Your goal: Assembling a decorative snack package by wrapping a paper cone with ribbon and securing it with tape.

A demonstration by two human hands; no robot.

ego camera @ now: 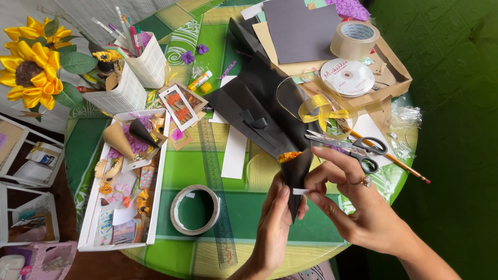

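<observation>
Black paper cone (295, 179), orange filling at its mouth, sits above the desk's (244, 207) near edge, pinched between both hands: left hand (272, 228) cradling its tip, right hand (353, 202) pressing a white tape strip (300, 191) onto the seam. It looks light and crushable; the seam seems the best grip. Scissors (353, 148) and tape ring (195, 209) crowd nearby.

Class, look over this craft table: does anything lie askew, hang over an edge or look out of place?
Yes. The clear ruler juts past the table's near edge, and the orange pencil overhangs the right rim. Gold ribbon sprawls loose over the black paper.
</observation>
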